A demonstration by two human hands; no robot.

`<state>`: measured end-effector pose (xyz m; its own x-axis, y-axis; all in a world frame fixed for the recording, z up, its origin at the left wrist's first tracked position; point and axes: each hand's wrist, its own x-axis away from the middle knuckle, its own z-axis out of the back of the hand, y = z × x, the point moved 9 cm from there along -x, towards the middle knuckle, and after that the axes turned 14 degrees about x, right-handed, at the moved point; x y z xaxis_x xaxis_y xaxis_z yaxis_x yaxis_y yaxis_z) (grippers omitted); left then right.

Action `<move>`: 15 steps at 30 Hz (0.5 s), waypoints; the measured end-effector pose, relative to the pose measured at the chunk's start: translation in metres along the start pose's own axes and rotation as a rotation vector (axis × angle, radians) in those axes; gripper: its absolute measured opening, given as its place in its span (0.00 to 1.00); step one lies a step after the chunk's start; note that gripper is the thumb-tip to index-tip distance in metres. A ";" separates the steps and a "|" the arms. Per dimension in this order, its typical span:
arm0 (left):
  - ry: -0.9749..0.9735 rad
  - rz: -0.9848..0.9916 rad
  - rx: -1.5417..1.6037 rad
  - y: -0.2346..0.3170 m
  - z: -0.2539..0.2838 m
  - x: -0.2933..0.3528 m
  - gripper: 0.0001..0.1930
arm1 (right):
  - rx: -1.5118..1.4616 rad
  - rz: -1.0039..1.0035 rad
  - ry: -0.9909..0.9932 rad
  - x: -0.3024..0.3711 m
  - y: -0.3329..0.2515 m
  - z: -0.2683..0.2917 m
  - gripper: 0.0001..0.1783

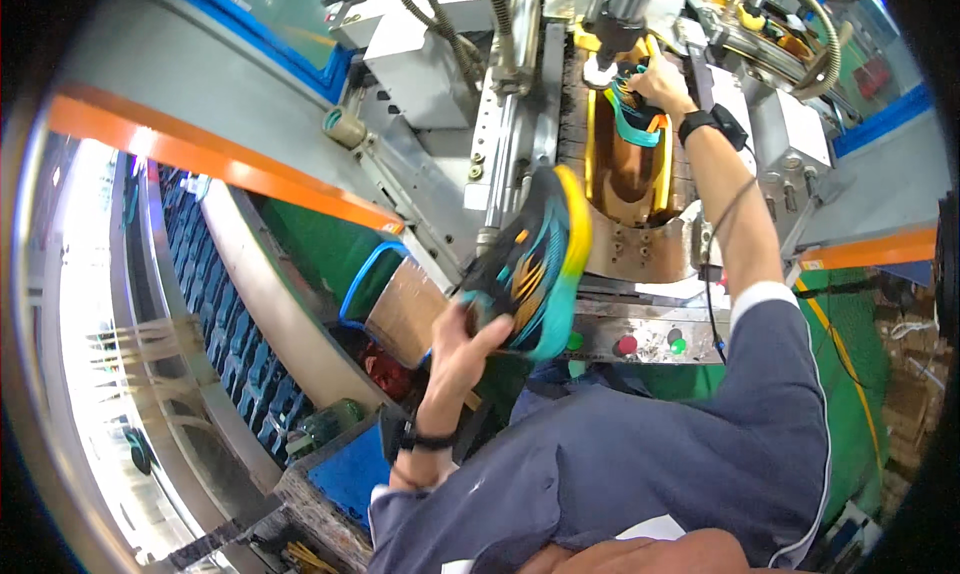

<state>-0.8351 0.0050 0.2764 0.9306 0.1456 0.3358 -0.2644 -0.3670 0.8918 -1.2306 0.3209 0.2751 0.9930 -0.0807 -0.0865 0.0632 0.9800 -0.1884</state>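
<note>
My left hand grips a sneaker by its heel end, thumb over the collar. The shoe has a dark upper with orange marks and a thick sole running from yellow to teal. It is held up in front of the machine, toe pointing away. At the far end of the machine, my right hand is closed on a second sneaker of the same colours. That shoe sits in a brown, trough-shaped holder with yellow side strips, beneath a metal press head. My right fingertips are partly hidden.
Red and green buttons line the machine's front panel. A metal cylinder rod stands left of the holder, with a white housing beyond it. A conveyor with dark slats curves along the left, behind an orange rail.
</note>
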 end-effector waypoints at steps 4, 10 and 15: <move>0.240 -0.203 0.202 0.028 0.053 0.096 0.28 | 0.026 -0.022 0.077 -0.002 -0.007 -0.067 0.26; 0.717 -0.232 0.318 -0.045 0.098 0.193 0.20 | -0.057 0.261 0.320 0.054 -0.052 -0.042 0.26; 0.812 -0.298 0.610 -0.090 0.057 0.223 0.21 | -0.501 0.909 0.298 0.342 -0.121 0.031 0.12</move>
<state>-0.5898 0.0182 0.2540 0.4292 0.7933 0.4317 0.3283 -0.5823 0.7437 -0.8951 0.1802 0.2987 0.5791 0.5323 -0.6175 -0.8004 0.5151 -0.3066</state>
